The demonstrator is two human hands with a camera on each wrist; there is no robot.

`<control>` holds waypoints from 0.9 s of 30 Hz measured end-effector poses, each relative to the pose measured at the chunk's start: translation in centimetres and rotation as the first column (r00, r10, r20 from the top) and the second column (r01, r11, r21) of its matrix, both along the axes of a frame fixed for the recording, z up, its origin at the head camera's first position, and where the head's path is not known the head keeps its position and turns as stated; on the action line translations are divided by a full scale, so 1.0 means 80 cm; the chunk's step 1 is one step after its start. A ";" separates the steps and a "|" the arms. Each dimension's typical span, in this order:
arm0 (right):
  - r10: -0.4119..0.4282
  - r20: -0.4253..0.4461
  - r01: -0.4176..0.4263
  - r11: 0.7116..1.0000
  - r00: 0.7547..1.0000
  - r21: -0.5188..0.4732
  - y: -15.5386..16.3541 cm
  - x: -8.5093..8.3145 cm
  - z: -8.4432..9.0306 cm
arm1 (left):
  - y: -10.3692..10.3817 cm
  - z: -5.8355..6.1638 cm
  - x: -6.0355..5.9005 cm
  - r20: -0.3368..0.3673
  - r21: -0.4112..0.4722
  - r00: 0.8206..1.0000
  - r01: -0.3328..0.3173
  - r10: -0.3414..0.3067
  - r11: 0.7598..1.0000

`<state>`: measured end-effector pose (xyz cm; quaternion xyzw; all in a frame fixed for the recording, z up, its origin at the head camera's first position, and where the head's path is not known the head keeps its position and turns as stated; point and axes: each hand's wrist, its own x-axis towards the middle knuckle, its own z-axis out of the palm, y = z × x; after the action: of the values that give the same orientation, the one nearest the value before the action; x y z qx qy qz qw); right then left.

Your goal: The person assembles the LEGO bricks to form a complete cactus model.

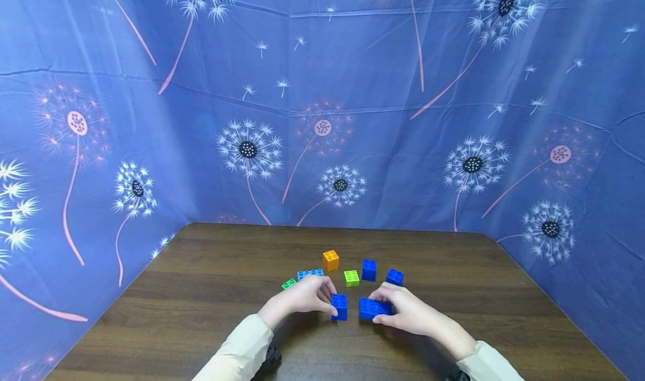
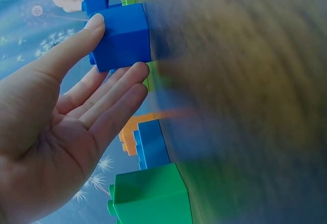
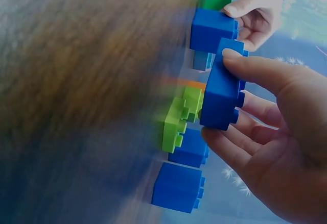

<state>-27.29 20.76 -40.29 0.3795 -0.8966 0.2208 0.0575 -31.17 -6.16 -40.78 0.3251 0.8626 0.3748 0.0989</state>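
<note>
My left hand (image 1: pixel 307 298) pinches a small square blue brick (image 1: pixel 339 306) between thumb and fingertips on the brown table (image 1: pixel 201 302); the left wrist view shows that brick (image 2: pixel 122 38) held by thumb and fingers. Just to its right, my right hand (image 1: pixel 403 309) grips a longer blue brick (image 1: pixel 372 308), seen held between thumb and fingers in the right wrist view (image 3: pixel 220 83). The two bricks stand a small gap apart.
Behind the hands lie loose bricks: an orange one (image 1: pixel 330 260), a light green one (image 1: pixel 351 278), two dark blue ones (image 1: pixel 369 269) (image 1: pixel 395 277), a light blue one (image 1: pixel 309 273) and a green one (image 1: pixel 289 283). Blue dandelion cloth surrounds the table.
</note>
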 end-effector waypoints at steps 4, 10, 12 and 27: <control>-0.002 -0.016 0.001 1.000 1.000 -0.017 0.001 0.001 0.004 | 0.001 0.000 0.001 0.008 0.000 1.000 0.001 -0.001 1.000; -0.006 -0.040 0.005 0.999 0.999 -0.036 0.003 0.001 0.007 | 0.003 -0.001 0.004 0.046 0.022 0.999 0.005 -0.006 1.000; -0.007 -0.045 0.005 0.999 0.999 -0.044 0.002 0.000 0.008 | 0.003 -0.001 0.005 0.047 0.023 0.999 0.008 -0.009 1.000; 0.033 -0.083 -0.041 0.994 0.996 -0.099 -0.010 -0.003 0.010 | 0.003 -0.001 0.014 0.120 0.047 0.993 -0.007 0.001 0.999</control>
<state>-27.56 19.96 -39.45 0.4015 -0.8740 0.2514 0.1089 -30.05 -5.92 -40.84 0.3026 0.8467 0.4139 0.1421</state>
